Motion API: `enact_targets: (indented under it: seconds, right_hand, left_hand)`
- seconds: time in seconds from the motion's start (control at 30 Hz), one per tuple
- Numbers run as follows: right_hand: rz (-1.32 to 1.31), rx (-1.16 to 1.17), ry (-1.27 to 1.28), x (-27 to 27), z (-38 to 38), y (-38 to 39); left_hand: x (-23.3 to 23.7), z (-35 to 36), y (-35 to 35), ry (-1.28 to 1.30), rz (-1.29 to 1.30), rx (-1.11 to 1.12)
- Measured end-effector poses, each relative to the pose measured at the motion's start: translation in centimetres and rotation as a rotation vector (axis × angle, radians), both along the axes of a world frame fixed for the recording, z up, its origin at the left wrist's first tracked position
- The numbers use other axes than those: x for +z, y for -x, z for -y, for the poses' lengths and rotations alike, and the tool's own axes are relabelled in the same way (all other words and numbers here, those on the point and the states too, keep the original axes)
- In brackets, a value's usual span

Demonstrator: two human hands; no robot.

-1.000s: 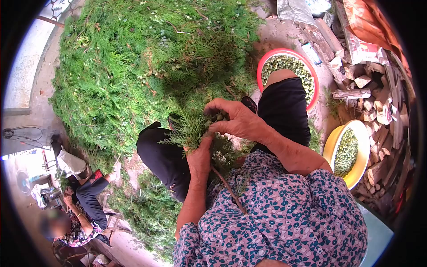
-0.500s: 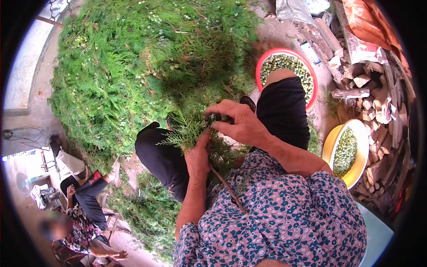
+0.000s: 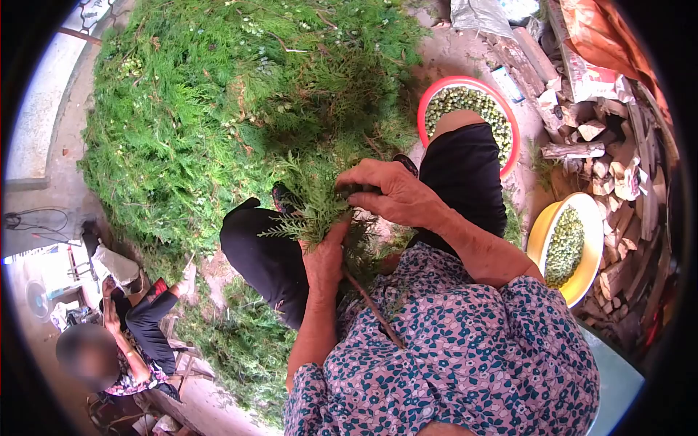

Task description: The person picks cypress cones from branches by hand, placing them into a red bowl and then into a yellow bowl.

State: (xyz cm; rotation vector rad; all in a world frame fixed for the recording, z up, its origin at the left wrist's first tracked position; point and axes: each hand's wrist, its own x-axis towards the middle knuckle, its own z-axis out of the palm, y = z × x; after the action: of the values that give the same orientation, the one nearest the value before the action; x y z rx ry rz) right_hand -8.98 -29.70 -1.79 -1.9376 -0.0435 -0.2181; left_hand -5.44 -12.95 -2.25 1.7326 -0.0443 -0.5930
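Observation:
A green leafy branch [image 3: 311,207] stands up between my knees, its brown stem running down toward my patterned shirt. My left hand [image 3: 324,254] is closed round the branch below its leafy top. Just to the right, my right hand [image 3: 385,190] has its fingers bent and pressed together at the foliage; what lies between the fingertips is too small to name. Beyond both hands lies a big heap of green branches [image 3: 182,131].
A red-rimmed basin [image 3: 515,138] of small green cones sits beyond my right knee, with a yellow basin [image 3: 539,236] of them nearer. Split firewood [image 3: 618,240] is stacked at the right. Another person [image 3: 134,327] sits at the lower left.
My right hand's fingers have drawn closer together at the branch, and the leafy top has shifted slightly. The other person has leaned forward and brought their hands together.

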Motion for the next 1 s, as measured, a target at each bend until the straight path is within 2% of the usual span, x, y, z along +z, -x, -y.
enact_targets:
  seconds: [0.1, 0.17, 0.2, 0.27, 0.4, 0.47, 0.6, 0.67, 0.7, 0.77, 0.87, 1.0]
  right_hand:
    - [0.022, -0.038, -0.088, 0.2, 0.0, 0.1]
    - [-0.151, 0.0, -0.289, 0.3, -0.1, 0.3]
    - [-0.151, 0.0, -0.288, 0.5, -0.1, 0.4]
    - [-0.278, 0.024, -0.467, 1.0, -0.2, 0.5]
    - [-0.215, 0.004, -0.368, 0.9, -0.1, 0.6]
    - [-0.11, 0.04, -0.32, 0.0, -0.2, 0.5]
    - [-0.194, 0.08, -0.365, 0.3, -0.1, 0.4]
    - [-0.4, 0.093, -0.815, 0.4, -0.2, 0.5]
    - [-0.4, 0.095, -0.814, 0.2, -0.2, 0.4]
    - [-0.429, 0.078, -1.049, -0.6, -0.3, 0.5]
    - [-0.431, 0.051, -1.173, -0.9, -0.4, 0.6]
    - [-0.415, 0.048, -1.234, -1.3, 0.0, 0.6]
  left_hand:
    - [0.0, 0.5, 0.3, 0.094, 0.028, 0.041]
    - [0.3, 0.8, 0.2, 0.197, -0.114, 0.098]
    - [0.4, 1.0, 0.1, 0.198, -0.114, 0.098]
    - [0.7, 1.0, 0.1, 0.207, -0.172, 0.129]
    - [0.4, 0.9, 0.2, 0.204, -0.159, 0.133]
    - [0.2, 0.9, 0.2, 0.293, -0.166, 0.154]
    - [0.3, 0.8, 0.2, 0.273, -0.202, 0.151]
    - [0.7, 1.4, 0.4, 0.345, -0.254, 0.203]
    - [0.8, 1.4, 0.4, 0.346, -0.253, 0.205]
    - [0.8, 1.4, 0.4, 0.379, -0.29, 0.195]
    - [1.0, 1.2, 0.0, 0.423, -0.363, 0.184]
    - [0.2, 1.1, -0.2, 0.415, -0.325, 0.208]
